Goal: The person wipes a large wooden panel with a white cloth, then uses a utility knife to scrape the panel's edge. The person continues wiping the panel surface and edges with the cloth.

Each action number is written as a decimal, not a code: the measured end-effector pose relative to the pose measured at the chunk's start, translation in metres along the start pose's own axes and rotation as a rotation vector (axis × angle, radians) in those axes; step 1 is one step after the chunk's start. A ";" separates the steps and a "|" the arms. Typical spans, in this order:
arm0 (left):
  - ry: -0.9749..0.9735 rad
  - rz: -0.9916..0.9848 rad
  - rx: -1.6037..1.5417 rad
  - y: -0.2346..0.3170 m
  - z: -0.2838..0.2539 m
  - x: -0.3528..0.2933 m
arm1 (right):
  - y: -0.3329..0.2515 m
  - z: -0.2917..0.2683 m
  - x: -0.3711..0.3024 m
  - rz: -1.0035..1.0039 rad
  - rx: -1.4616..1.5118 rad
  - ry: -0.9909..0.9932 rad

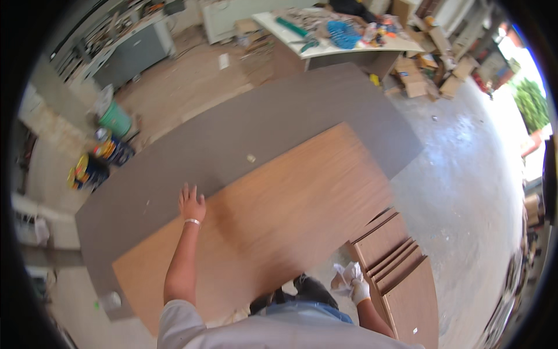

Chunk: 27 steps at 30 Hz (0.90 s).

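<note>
A wide light-brown wooden panel (290, 186) lies on a larger dark grey-brown board (244, 122) in front of me. My left hand (192, 205), bare with a band at the wrist, is at the panel's far edge, fingers stretched out and spread towards the dark board. Low on the right, my right hand (360, 289) wears a white glove and is closed around a crumpled white cloth (349, 272). That hand is beside the stacked brown wooden boards (407, 291), away from the panel. A small pale scrap (251, 157) rests on the dark board.
A cluttered white-topped table (319, 49) stands at the far side, with cardboard pieces (410, 75) to its right. Paint cans (92, 170) and a green bucket (115, 119) stand left of the dark board. Concrete floor (465, 192) stretches along the right.
</note>
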<state>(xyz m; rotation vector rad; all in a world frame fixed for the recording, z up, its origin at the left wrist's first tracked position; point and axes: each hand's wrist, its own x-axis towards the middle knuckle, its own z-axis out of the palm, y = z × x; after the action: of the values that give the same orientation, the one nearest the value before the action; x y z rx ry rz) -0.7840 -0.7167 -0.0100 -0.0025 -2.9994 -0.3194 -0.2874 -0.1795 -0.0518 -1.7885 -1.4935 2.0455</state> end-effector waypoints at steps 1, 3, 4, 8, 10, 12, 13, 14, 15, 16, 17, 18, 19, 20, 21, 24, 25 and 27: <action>0.030 -0.063 -0.009 -0.014 -0.005 -0.015 | -0.005 0.002 0.014 0.032 -0.028 -0.046; 0.040 -0.189 -0.020 -0.041 -0.009 -0.057 | -0.015 0.013 0.029 0.029 0.106 -0.082; 0.002 -0.249 -0.035 -0.049 -0.005 -0.091 | -0.017 0.009 0.044 0.094 0.096 -0.104; -0.341 -0.607 0.165 -0.059 0.010 -0.274 | -0.012 -0.002 0.098 0.242 0.490 -0.396; -0.486 -0.877 0.059 -0.019 0.013 -0.378 | -0.030 0.003 0.088 0.252 0.500 -0.464; -0.535 -0.996 0.015 0.028 -0.003 -0.457 | -0.054 0.022 0.081 0.291 0.507 -0.496; -0.545 -1.012 0.033 0.031 0.004 -0.494 | -0.067 0.045 0.071 0.287 0.483 -0.494; -0.562 -1.027 -0.061 0.032 0.003 -0.513 | -0.081 0.063 0.058 0.274 0.467 -0.479; -0.587 -1.019 -0.170 0.037 0.008 -0.521 | -0.103 0.079 0.038 0.273 0.456 -0.598; -0.684 -1.022 -0.086 0.046 0.007 -0.520 | -0.128 0.100 0.016 0.272 0.441 -0.717; -0.599 -1.104 -0.125 0.045 0.008 -0.514 | -0.144 0.125 -0.001 0.267 0.439 -0.833; -0.517 -1.175 -0.164 0.044 0.012 -0.507 | -0.150 0.149 -0.009 0.269 0.422 -0.984; -0.351 -1.189 -0.140 0.025 0.015 -0.516 | -0.148 0.172 -0.022 0.292 0.404 -1.133; -0.286 -1.078 -0.241 0.024 0.011 -0.502 | -0.155 0.191 -0.038 0.265 0.349 -1.168; -0.210 -0.975 -0.331 0.019 -0.004 -0.484 | -0.158 0.215 -0.060 0.249 0.295 -1.210; 0.344 -0.763 -0.471 0.015 -0.035 -0.446 | -0.139 0.284 -0.122 0.509 0.342 -1.355; 0.355 -0.749 -0.606 0.025 -0.063 -0.426 | -0.127 0.303 -0.134 0.511 0.293 -1.384; 0.463 -0.609 -0.725 0.042 -0.130 -0.389 | -0.103 0.335 -0.160 0.546 0.191 -1.436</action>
<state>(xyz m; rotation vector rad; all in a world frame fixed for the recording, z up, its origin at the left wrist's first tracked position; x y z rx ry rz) -0.3813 -0.6982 0.0764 0.7906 -2.2078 -1.2388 -0.5501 -0.4228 0.0910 -0.4452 -0.6928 3.9016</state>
